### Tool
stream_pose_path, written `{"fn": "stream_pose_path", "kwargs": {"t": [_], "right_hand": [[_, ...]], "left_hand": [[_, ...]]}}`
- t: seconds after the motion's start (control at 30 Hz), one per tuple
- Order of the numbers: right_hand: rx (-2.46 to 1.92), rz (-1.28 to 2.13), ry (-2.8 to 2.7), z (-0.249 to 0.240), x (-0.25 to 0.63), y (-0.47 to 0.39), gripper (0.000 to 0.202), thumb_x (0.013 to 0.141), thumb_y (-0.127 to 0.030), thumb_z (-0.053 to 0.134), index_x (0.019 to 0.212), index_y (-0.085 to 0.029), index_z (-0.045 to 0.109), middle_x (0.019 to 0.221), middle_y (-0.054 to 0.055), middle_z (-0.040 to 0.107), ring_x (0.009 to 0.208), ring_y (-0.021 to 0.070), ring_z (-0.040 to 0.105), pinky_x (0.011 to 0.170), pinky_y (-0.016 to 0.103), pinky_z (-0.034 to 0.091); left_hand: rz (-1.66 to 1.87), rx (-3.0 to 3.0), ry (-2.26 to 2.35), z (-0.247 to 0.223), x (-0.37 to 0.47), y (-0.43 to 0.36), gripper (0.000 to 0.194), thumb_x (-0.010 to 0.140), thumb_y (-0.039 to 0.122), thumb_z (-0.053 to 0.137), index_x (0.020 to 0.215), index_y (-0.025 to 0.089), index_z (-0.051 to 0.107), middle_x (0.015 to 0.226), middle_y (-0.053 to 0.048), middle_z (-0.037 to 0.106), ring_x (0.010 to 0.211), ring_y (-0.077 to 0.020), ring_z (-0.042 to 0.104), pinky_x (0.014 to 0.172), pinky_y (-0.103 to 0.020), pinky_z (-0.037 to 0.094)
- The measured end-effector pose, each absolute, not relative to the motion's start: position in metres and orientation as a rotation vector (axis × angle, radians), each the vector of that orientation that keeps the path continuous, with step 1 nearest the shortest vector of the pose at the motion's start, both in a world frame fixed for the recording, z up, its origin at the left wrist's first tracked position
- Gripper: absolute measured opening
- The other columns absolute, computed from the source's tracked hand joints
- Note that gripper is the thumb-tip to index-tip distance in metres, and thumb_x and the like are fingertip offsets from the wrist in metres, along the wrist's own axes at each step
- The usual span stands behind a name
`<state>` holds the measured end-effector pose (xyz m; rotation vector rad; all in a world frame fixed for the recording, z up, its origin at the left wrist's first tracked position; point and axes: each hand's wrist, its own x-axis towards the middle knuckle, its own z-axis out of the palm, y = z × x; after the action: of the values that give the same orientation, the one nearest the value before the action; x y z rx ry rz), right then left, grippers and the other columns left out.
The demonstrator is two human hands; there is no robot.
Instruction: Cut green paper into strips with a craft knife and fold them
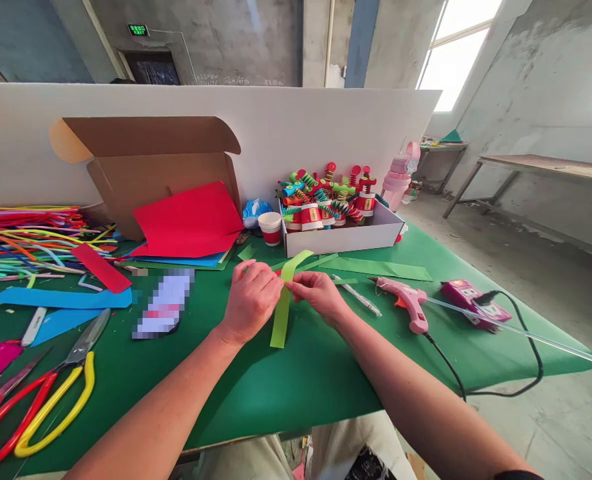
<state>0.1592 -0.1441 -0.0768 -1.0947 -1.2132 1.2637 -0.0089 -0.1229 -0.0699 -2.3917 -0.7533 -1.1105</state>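
A light green paper strip [280, 325] hangs between my two hands over the table, its upper end curling to the right. My left hand [255, 297] is closed at the strip's left side, fingers curled round. A bit of red shows by its fingertips; what that is I cannot make out. On the other side, my right hand [319, 293] pinches at the strip's right edge with thumb and fingers. Just behind the hands lie darker green paper strips [381, 268]. A white pen [359, 295] rests right of my right hand.
Right: pink glue gun [403, 300] with cord, purple box [473, 303]. Behind: white box [346, 238] of colourful cup figures, paper cups [270, 228], pink bottle [399, 175]. Left: scissors [83, 350], blue strips [66, 298], red sheets [191, 223], cardboard box [163, 170], pipe cleaners [36, 240], blurred phone-like object [163, 305].
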Motion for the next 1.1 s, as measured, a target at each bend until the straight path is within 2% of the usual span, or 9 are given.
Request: {"fn": "stream_pose_path", "kwargs": {"t": [0.23,0.43,0.53,0.83,1.1], "right_hand": [[-1.069,1.293,-1.181,-0.078,0.160,-0.143,0.040,0.059,-0.052,0.082,0.063,-0.017,0.063,0.057,-0.005,0.055,0.055,0.0095,0.049,0.060,0.026,0.041],[-1.027,1.319,-1.137,-0.075,0.160,-0.143,0.039,0.056,-0.051,0.084,0.067,-0.017,0.067,0.063,-0.003,0.059,0.058,0.0094,0.049,0.062,0.026,0.042],[-1.024,1.308,-1.149,-0.075,0.160,-0.144,0.038,0.057,-0.050,0.084,0.066,-0.017,0.067,0.062,-0.004,0.058,0.058,0.0091,0.049,0.063,0.026,0.042],[-1.025,1.291,-1.136,-0.081,0.159,-0.140,0.038,0.059,-0.047,0.084,0.072,-0.018,0.065,0.068,-0.003,0.062,0.060,0.0100,0.053,0.064,0.027,0.044],[-0.990,1.311,-1.138,-0.085,0.159,-0.140,0.040,0.061,-0.050,0.083,0.073,-0.018,0.062,0.068,-0.003,0.062,0.060,0.0102,0.054,0.064,0.027,0.045]], "left_hand": [[-1.223,-2.374,-0.843,-0.070,-0.009,-0.120,0.021,0.092,0.014,0.053,0.075,0.022,0.062,0.076,-0.002,0.067,0.085,-0.0202,0.059,0.087,-0.040,0.042],[-1.653,-2.667,-1.313,-0.078,-0.009,-0.114,0.018,0.088,0.031,0.060,0.073,0.024,0.066,0.074,-0.002,0.070,0.080,-0.0210,0.058,0.077,-0.037,0.044],[-1.714,-2.760,-1.434,-0.081,-0.009,-0.111,0.021,0.083,0.038,0.062,0.069,0.024,0.066,0.071,-0.001,0.069,0.078,-0.0202,0.059,0.071,-0.034,0.046],[-1.926,-3.004,-1.874,-0.083,-0.006,-0.112,0.030,0.072,0.050,0.067,0.074,0.020,0.071,0.070,-0.002,0.069,0.067,-0.0176,0.060,0.066,-0.031,0.048],[-2.149,-2.982,-2.117,-0.074,-0.002,-0.116,0.036,0.058,0.051,0.078,0.069,0.018,0.071,0.072,-0.003,0.068,0.073,-0.0178,0.058,0.073,-0.031,0.047]]}}
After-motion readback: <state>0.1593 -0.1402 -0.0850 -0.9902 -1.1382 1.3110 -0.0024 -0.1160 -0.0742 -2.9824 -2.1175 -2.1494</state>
